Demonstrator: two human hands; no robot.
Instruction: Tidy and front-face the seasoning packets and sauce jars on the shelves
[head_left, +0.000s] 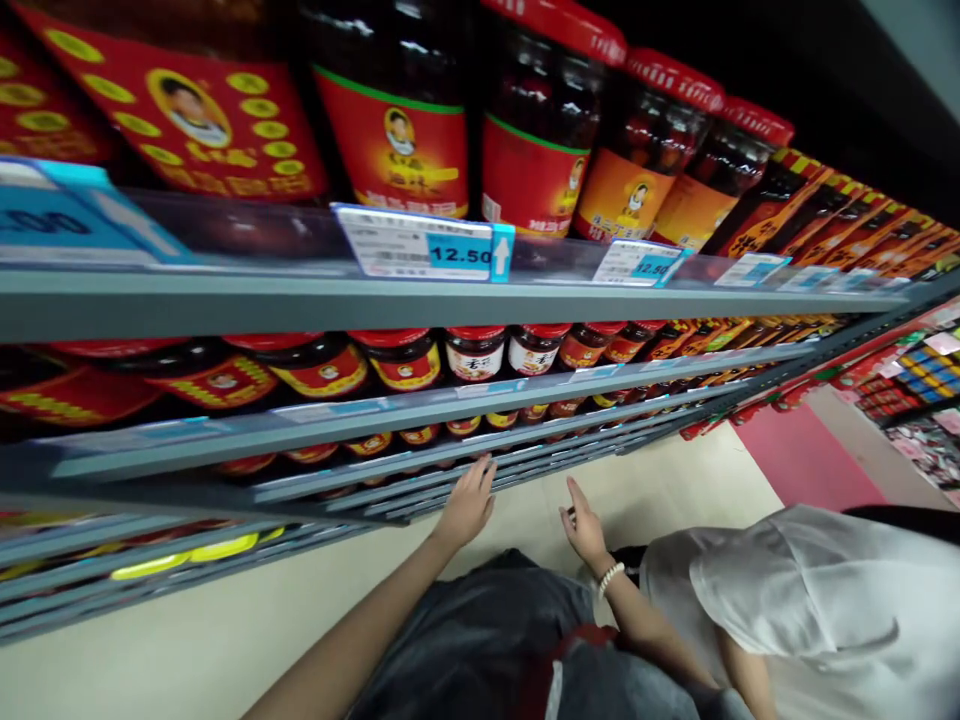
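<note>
My left hand (468,502) reaches out beside the lower shelf edges with its fingers stretched and nothing in it. I cannot tell whether its fingertips touch a shelf. Over the floor, my right hand (585,532) has its index finger extended and thumb apart, holding nothing I can see; a small dark spot shows by its fingers. A beaded bracelet (610,578) circles the right wrist. Past the left hand, small red-labelled jars (465,425) line a lower shelf. White-labelled jars (475,354) stand on the shelf above, among red-lidded ones.
Large sauce jars (536,130) fill the top shelf, behind price tags (427,245) on its grey edge (450,308). Another person in a light grey shirt (802,590) is close on my right. Pale floor (675,485) runs toward more stocked shelves (915,400).
</note>
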